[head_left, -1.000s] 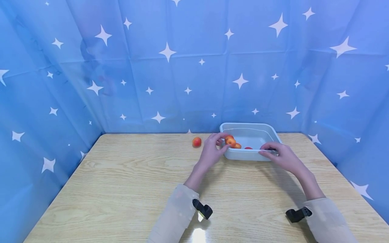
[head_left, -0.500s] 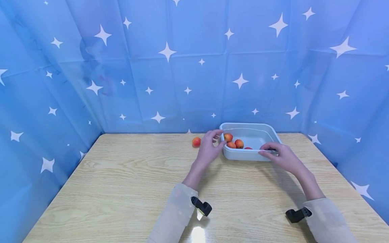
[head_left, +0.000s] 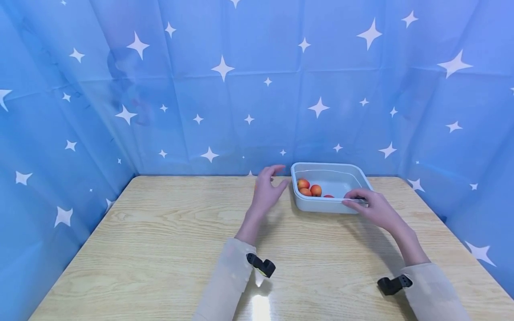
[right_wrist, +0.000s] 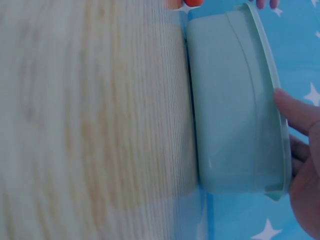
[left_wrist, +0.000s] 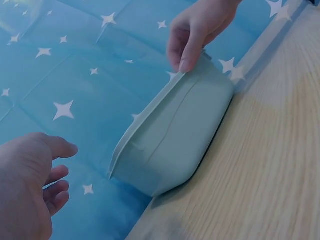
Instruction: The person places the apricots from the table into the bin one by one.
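Note:
A light blue-grey plastic bin (head_left: 327, 205) stands at the back right of the table, with several small red-orange fruits, apricot-like (head_left: 316, 190), gathered inside at its left. My right hand (head_left: 373, 207) pinches the front rim near the right corner, thumb outside and fingers inside, as the left wrist view also shows. To the left of the bin hovers my left hand (head_left: 267, 189), fingers spread from the thumb and holding nothing. Another fruit (right_wrist: 194, 2) lies outside the bin; in the head view the left hand hides nearly all of it.
The wood-grain table (head_left: 160, 249) reaches back to a blue curtain (head_left: 225, 111) with white stars, which also hangs along both sides. A black camera (head_left: 261, 265) is strapped on the left sleeve and another one (head_left: 395, 284) on the right.
A fruit at my left fingertips has dropped into the bin among the others. My left hand has since moved left, off the bin, to the loose fruit. The right hand stays on the rim.

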The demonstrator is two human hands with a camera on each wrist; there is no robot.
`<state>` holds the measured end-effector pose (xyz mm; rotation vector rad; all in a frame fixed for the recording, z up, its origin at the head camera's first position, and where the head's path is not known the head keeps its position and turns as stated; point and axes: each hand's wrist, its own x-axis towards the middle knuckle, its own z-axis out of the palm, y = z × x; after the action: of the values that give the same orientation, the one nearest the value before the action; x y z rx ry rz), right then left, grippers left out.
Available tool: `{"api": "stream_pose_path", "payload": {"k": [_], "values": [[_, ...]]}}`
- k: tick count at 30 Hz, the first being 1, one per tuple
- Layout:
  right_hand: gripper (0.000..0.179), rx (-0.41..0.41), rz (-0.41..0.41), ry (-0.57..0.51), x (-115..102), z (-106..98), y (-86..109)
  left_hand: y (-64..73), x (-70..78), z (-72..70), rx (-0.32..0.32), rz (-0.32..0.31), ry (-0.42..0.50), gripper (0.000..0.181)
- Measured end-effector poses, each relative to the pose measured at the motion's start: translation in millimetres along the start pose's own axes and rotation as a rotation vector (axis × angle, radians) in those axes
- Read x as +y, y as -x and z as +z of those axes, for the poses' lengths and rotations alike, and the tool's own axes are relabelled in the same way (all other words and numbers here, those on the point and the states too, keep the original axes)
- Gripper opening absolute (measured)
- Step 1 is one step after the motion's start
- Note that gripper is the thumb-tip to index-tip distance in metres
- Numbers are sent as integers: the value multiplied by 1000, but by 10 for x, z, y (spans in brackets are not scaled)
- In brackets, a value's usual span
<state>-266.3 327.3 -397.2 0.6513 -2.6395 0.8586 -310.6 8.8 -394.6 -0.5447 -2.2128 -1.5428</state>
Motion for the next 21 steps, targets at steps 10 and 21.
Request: {"api": "stream_pose_path", "payload": {"k": [10, 21], "values": [[8, -7, 5, 3, -17, -13, -3, -23, -217, -189, 42, -53, -43, 40], [9, -7, 11, 6, 2, -9, -2, -5, -432, -281, -22, -173, -109, 48]]}}
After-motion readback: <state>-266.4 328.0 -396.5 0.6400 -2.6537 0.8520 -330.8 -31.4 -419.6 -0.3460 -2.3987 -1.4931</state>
